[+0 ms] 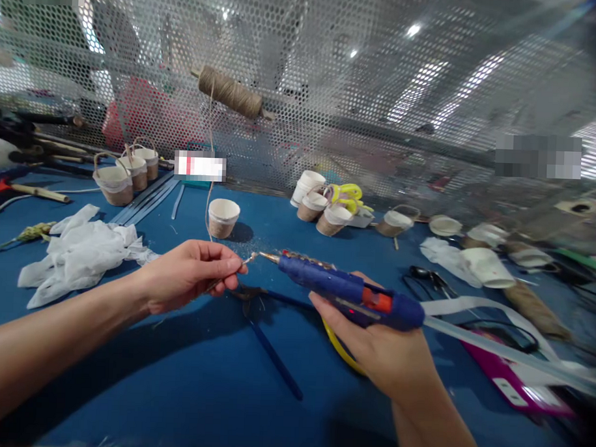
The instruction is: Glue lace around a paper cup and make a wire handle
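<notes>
My right hand (382, 344) grips a blue hot glue gun (344, 287), its nozzle pointing left. A clear glue stick (508, 351) trails out of its back end. My left hand (193, 272) pinches a thin wire or twine end (250, 258), whose tip meets or nearly meets the nozzle. Up from that hand runs a strand of twine (211, 142) to a brown spool (229, 94) on the mesh. Just beyond my hands stands a small white-and-brown paper cup (223, 217). Below them lie blue-handled pliers (269, 349).
Several handled cups (114, 184) stand at left behind crumpled white cloth (89, 252). More cups (333, 219) and yellow-handled scissors (346, 194) sit at the back. At right are a burlap roll (537, 310) and a magenta object (512, 381). Perforated metal mesh (331, 107) rises behind.
</notes>
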Demonstrator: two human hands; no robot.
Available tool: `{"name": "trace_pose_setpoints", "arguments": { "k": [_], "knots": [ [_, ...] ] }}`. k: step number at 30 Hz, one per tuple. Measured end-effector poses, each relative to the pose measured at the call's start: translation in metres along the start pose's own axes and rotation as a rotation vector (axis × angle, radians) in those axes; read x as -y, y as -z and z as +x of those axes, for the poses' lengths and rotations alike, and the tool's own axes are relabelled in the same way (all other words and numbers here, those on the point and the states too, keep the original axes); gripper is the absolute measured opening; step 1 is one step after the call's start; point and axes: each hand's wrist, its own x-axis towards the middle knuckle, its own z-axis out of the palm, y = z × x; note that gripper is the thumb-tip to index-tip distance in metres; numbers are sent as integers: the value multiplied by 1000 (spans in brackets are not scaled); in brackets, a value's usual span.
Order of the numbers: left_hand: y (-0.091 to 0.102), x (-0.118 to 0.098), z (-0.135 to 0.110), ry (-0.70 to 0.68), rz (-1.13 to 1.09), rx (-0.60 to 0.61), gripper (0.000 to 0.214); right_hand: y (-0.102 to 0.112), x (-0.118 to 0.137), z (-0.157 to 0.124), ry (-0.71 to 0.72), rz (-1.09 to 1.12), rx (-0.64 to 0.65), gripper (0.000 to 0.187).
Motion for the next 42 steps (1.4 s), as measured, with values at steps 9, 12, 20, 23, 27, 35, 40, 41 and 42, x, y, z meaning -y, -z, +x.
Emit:
{"name": "trace_pose_setpoints", "arguments": {
  "k": [9, 12, 20, 23, 27, 35, 40, 41, 42],
  "knots": [
    [-1, 0, 0, 18, -40, 1, 25, 2, -3, 1, -123, 82, 10, 21],
    [-2, 1, 1, -4, -5, -8, 25, 4, -3, 6, -302, 301, 193, 22],
    [-5, 6, 5, -179, 242, -96, 22, -13, -40, 27, -802, 760, 107, 33],
    [-5, 9, 6, -235, 346, -118, 20, -25, -58, 37, -865, 550, 132, 31],
    [-6, 10, 5, -291, 438, -167, 19, -39, -75, 48, -905, 414, 203, 31],
    [-12, 7, 0, -347, 456, -208, 18, -60, -97, 63, -915, -16, 328, 26],
    [-15, 6, -2, -366, 452, -190, 18, -57, -62, 64, -802, -55, 284, 17],
    [-16, 6, -3, -367, 444, -184, 18, -54, -49, 62, -748, -9, 295, 17],
    [-17, 5, -3, -374, 433, -177, 18, -51, -34, 59, -691, 56, 327, 18]
  ]
}}
